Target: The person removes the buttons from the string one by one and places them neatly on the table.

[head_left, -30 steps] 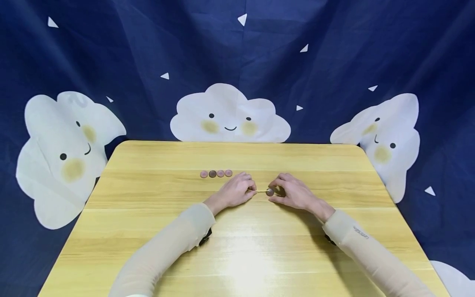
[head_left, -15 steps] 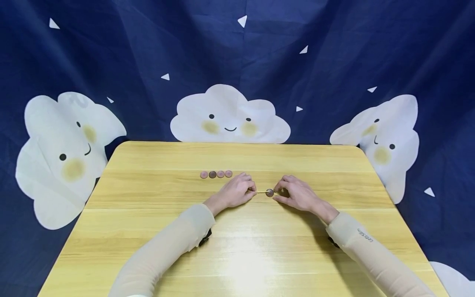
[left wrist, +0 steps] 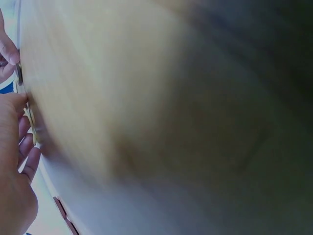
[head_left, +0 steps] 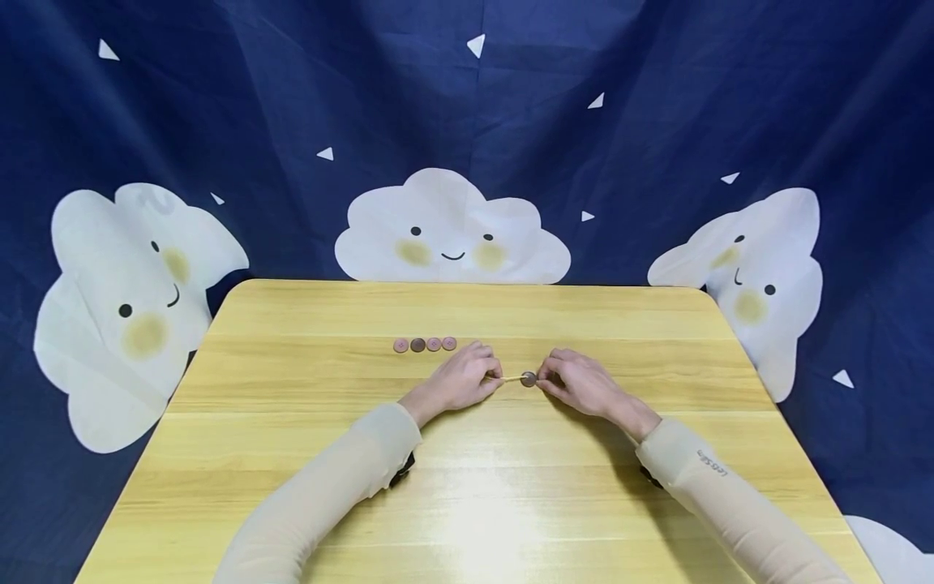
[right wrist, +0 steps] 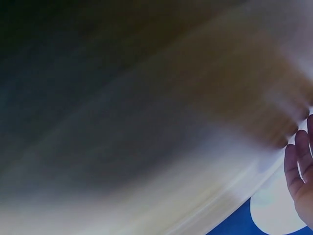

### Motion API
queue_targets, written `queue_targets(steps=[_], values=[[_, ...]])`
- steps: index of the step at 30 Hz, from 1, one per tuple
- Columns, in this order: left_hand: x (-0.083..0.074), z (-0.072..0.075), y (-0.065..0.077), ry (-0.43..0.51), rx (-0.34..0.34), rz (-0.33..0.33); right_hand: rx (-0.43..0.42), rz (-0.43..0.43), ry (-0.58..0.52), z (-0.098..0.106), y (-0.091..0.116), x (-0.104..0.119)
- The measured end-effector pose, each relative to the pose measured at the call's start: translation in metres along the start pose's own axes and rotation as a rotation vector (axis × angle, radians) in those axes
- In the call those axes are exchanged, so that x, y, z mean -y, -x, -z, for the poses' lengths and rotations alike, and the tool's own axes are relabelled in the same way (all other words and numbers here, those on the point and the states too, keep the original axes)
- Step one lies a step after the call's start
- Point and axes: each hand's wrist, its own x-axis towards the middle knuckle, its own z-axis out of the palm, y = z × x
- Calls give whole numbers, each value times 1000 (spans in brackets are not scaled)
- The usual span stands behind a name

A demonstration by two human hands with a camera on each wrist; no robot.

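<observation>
In the head view a dark brown button (head_left: 529, 379) sits on a thin yellow cord (head_left: 514, 378), between the two hands. My left hand (head_left: 461, 377) pinches the cord to the left of this button. The right hand (head_left: 582, 383) has its thumb and index fingertips together at the button's right edge, pinching there; whether they grip the rim or also cord behind it cannot be told. Part of the yellow cord (left wrist: 32, 122) runs below the left fingers in the left wrist view. The right wrist view catches only some right-hand fingers (right wrist: 303, 159) at its edge.
Three pink buttons (head_left: 434, 344) and another brown button (head_left: 417, 345) lie in a row just left of and beyond the left hand. All rest on a light wooden table (head_left: 467, 470). Behind it hangs a dark blue cloth (head_left: 409, 89) with white clouds.
The right thumb and index finger, parted beside the button before, have come together at its right edge. The left hand keeps its pinch on the cord, nearly still.
</observation>
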Motion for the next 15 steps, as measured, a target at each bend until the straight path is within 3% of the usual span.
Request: queue_targets(steps=[15], values=[[-11,-3,-10,-14,44,17,-21,22,5,-1,1,1]])
